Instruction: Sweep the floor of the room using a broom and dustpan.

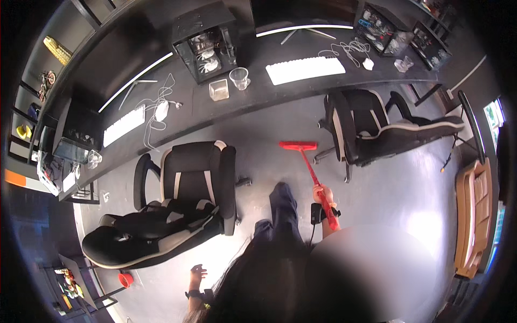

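Observation:
My right hand (324, 194) is wrapped around the handle of a red long-handled floor tool (311, 169), a broom or a squeegee. Its wide red head (298, 145) points away from me over the grey floor, between two chairs; whether it touches the floor is hard to tell. My left hand (198, 273) hangs at my left side with nothing in it, its fingers apart. Closest to that hand is a black and white gaming chair (190, 189), not touched by it. Both wrists wear a dark strapped device.
A second gaming chair (363, 121) stands ahead on the right. Along the black desk (194, 117) are PC cases, a white keyboard (305, 70), loose cables and a clear plastic cup (239, 78). A red bucket (125, 280) is at left, a brown sofa (472, 218) at right.

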### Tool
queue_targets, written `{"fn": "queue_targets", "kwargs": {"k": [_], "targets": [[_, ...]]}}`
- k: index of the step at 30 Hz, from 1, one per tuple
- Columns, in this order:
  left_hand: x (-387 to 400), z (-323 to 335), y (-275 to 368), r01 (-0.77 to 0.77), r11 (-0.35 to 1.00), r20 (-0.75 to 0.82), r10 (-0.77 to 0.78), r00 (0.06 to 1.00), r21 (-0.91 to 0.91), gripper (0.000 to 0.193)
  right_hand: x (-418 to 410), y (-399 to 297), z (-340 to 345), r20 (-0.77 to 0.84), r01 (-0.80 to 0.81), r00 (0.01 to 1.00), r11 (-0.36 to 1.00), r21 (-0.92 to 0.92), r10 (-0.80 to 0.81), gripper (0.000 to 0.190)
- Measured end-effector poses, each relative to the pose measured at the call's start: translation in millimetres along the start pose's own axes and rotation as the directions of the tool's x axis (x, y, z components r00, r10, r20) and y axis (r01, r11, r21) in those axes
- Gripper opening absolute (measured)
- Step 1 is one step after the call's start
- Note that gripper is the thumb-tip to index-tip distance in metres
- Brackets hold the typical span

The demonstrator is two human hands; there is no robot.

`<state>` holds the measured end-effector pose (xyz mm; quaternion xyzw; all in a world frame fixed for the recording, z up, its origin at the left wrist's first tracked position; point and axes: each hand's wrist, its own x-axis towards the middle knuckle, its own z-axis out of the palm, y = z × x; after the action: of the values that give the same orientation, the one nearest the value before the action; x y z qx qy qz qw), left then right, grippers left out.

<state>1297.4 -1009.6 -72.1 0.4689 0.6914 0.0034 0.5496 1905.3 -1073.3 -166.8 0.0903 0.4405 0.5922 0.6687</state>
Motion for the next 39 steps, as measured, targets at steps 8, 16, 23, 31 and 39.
{"fn": "queue_targets", "kwargs": {"k": [8, 16, 23, 31, 39], "targets": [[25.0, -48.1, -171.3, 0.393, 0.917, 0.213, -0.371, 0.904, -0.067, 0.027, -159.1, 86.5, -94.1, -0.227, 0.117, 0.957, 0.957, -0.264, -0.180, 0.013], [51.1, -36.3, -120.7, 0.254, 0.903, 0.257, -0.169, 0.952, -0.347, 0.029, -223.0, 144.3, -108.6, -0.290, 0.110, 0.939, 0.961, -0.253, -0.184, 0.010], [65.6, -39.1, -183.6, -0.151, 0.959, 0.158, 0.192, 0.969, -0.241, 0.030, -159.2, 195.3, -73.9, -0.431, -0.066, 0.893, 0.912, -0.405, -0.126, 0.017], [80.6, -34.0, -178.2, -0.565, 0.746, 0.228, 0.517, 0.825, 0.352, 0.025, -88.7, 197.9, -79.4, -0.292, -0.105, 0.950, 0.774, -0.625, -0.107, 0.014], [83.3, -99.9, -162.2, -0.434, 0.806, 0.248, 0.361, 0.899, 0.402, 0.026, -66.6, 154.8, -111.4, -0.278, -0.029, 0.947, 0.823, -0.568, -0.158, 0.012]]}}
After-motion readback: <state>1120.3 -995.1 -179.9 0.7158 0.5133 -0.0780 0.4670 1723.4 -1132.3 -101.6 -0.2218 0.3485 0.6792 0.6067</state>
